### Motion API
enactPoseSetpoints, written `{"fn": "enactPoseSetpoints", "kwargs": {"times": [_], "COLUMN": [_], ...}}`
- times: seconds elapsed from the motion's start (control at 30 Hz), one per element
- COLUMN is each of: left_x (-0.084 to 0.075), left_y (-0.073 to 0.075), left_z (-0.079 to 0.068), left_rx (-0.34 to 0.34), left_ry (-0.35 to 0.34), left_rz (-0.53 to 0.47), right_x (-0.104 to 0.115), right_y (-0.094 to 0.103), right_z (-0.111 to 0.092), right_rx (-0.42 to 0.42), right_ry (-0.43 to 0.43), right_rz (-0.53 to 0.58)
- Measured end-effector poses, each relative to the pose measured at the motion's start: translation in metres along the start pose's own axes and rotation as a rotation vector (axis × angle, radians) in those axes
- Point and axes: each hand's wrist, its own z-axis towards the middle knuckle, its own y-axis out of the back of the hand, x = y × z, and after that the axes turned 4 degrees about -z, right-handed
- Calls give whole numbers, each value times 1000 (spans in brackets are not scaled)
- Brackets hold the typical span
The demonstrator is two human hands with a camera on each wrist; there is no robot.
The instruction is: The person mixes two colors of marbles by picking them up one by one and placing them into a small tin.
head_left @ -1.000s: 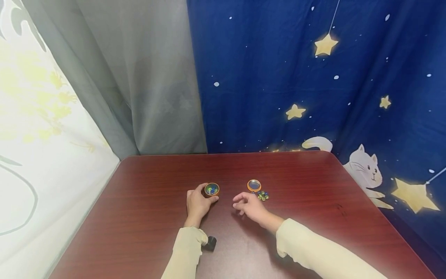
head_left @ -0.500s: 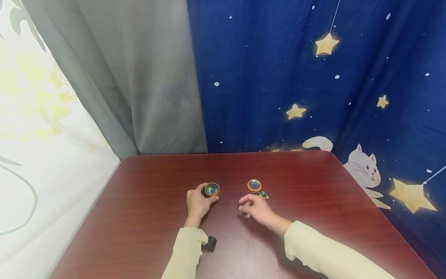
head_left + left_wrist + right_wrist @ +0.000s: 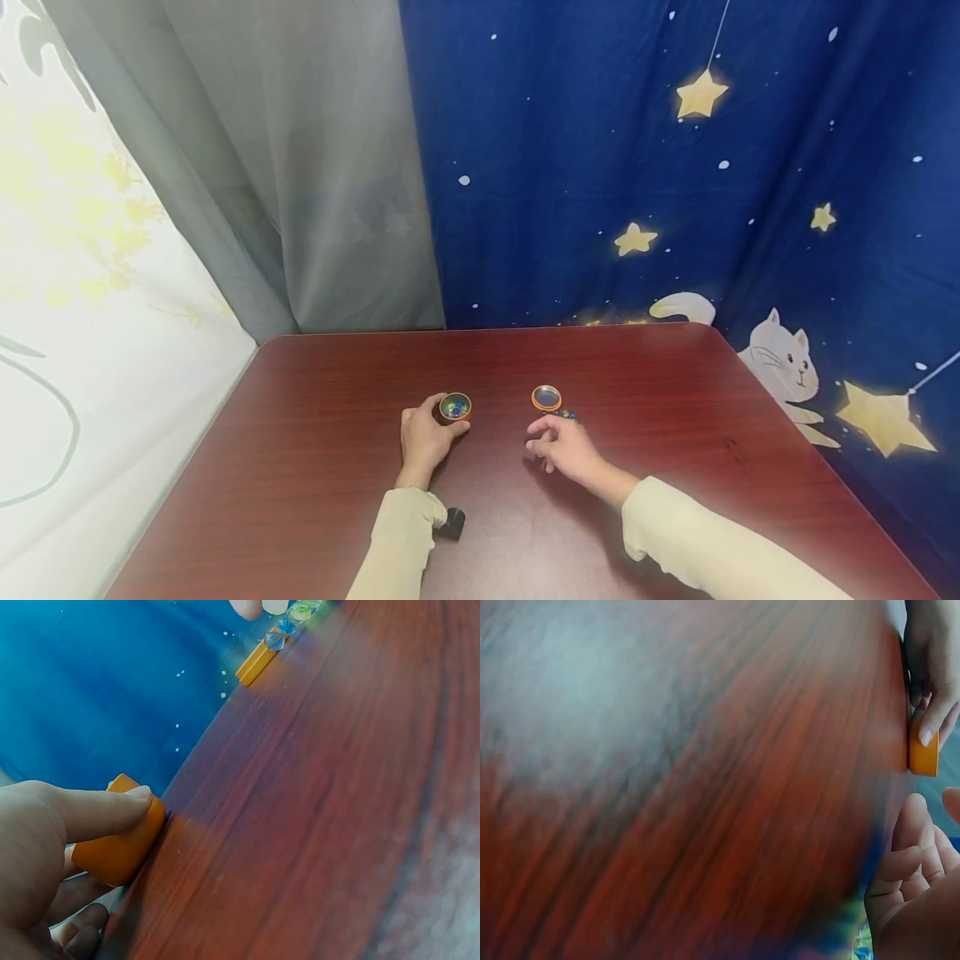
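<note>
My left hand [image 3: 427, 435] grips a small round orange tub [image 3: 455, 416], thumb on the near side and fingers around the back. Blue and green glass marbles [image 3: 454, 409] lie inside it. In the left wrist view the thumb presses flat along the orange wall [image 3: 124, 851]. My right hand [image 3: 568, 450] hovers over the table with loosely bent fingers, and nothing shows between them. Just behind it sit more loose marbles [image 3: 567, 415], partly hidden by the hand. An orange-rimmed round lid [image 3: 547, 398] with a grey middle lies beside those marbles.
The dark red wooden table [image 3: 337, 383] spreads around both hands. A black block [image 3: 452, 524] sits at the left cuff. Behind the table hang a grey curtain [image 3: 352, 208] and a blue star-print curtain [image 3: 540, 167].
My right hand has drifted rightward toward the loose marbles and now covers more of them. The left hand and the tub have stayed in place.
</note>
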Motion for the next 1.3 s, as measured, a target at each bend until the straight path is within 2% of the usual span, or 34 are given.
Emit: {"fn": "enactPoseSetpoints", "kwargs": {"times": [0.3,0.57,0.77,1.3], "left_x": [-1,-1,-2,-2], "left_y": [0,-1,0,1], "left_z": [0,-1,-1,-2], "left_rx": [4,2,2,3], "left_ry": [9,9,9,18], "left_rz": [-15,-15,-3,0], "right_x": [1,-4,-14,-18], "right_y": [13,16,20,25], "right_z": [2,2,2,-2], "right_rx": [-80,-125,-141,-163], "right_ry": [-7,-16,-15,-41], "right_rz": [-78,-123,-165,-254]}}
